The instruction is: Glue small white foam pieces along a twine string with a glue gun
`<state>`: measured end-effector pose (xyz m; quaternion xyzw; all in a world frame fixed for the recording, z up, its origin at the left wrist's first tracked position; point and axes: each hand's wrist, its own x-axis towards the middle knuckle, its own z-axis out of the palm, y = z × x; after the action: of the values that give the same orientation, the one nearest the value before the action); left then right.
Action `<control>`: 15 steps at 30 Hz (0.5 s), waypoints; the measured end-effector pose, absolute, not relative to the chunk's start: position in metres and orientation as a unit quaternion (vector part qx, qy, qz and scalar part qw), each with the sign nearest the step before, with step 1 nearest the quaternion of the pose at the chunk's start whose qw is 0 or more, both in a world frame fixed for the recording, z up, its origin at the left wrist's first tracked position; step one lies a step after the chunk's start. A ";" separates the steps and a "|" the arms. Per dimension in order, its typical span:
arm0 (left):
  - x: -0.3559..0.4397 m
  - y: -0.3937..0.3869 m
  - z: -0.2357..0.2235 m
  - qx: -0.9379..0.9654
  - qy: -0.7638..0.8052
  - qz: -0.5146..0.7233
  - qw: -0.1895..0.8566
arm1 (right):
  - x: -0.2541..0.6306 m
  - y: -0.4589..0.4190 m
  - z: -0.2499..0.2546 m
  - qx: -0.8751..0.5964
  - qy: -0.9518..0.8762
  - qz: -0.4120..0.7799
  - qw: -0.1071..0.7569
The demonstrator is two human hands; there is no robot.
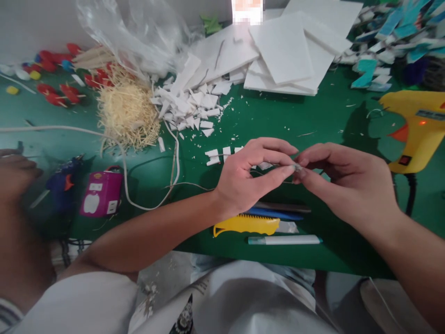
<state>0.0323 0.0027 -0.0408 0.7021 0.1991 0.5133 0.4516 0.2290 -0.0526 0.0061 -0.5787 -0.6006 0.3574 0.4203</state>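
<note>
My left hand (pixel 246 178) and my right hand (pixel 351 183) meet at their fingertips above the green table. Both are closed in a pinch around a tiny greyish piece (pixel 297 168), mostly covered by the fingers, so its kind does not show. Behind my left hand lies a row of small white foam pieces (pixel 212 157), partly hidden by it. Below the hands are a yellow utility knife (pixel 246 225), a blue tool (pixel 281 214) and a white pen with teal ends (pixel 288 240).
A yellow glue gun (pixel 420 125) with a lit lamp stands at right. White foam sheets (pixel 283 48), foam scraps (pixel 194 104) and a heap of toothpicks (pixel 127 116) lie farther back. At left are a white cable (pixel 127 185), a purple box (pixel 101 192) and another person's hand (pixel 17 171).
</note>
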 end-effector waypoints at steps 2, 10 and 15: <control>0.033 0.003 -0.041 0.691 0.206 0.518 0.460 | 0.228 -0.054 0.006 -0.581 -0.614 0.326 0.423; 0.035 0.002 -0.041 0.671 0.224 0.527 0.471 | 0.230 -0.060 0.016 -0.528 -0.683 0.174 0.474; 0.031 0.001 -0.037 0.692 0.235 0.495 0.470 | 0.230 -0.058 0.021 -0.527 -0.728 0.140 0.415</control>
<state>0.0313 0.0006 -0.0374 0.6921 0.2351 0.4949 0.4699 0.2296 -0.0580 0.0211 -0.5273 -0.7281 0.1399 0.4151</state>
